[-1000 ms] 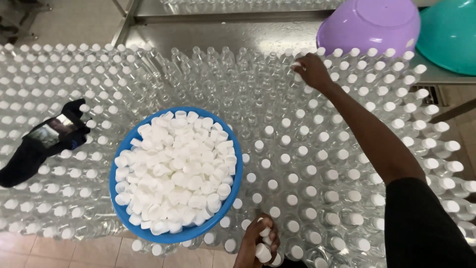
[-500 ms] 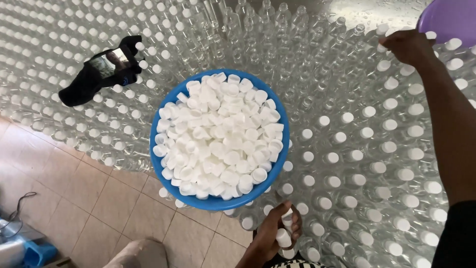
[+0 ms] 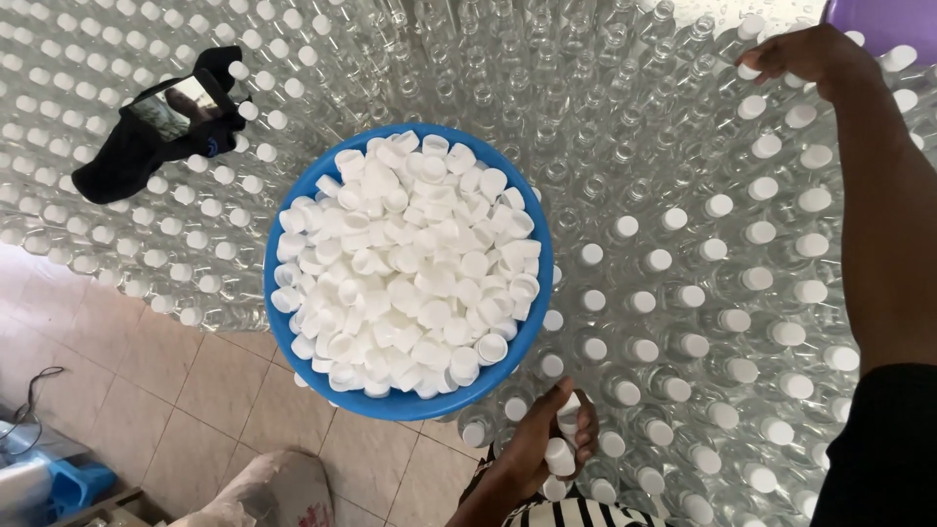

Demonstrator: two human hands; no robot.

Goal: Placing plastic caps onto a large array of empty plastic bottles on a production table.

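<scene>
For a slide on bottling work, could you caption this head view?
Right hand sets a cap on clear bottles; left hand holds white caps beside a blue basin.

Basin [image 3: 283,234] of caps [image 3: 405,263] on bottles [image 3: 673,293], phone [image 3: 176,105] to its left, bowl [image 3: 883,21] far right.

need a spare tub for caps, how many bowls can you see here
2. A blue bowl heaped with white caps sits on the bottles mid-frame; a purple bowl shows at the top right corner. Others may lie out of frame.
</scene>
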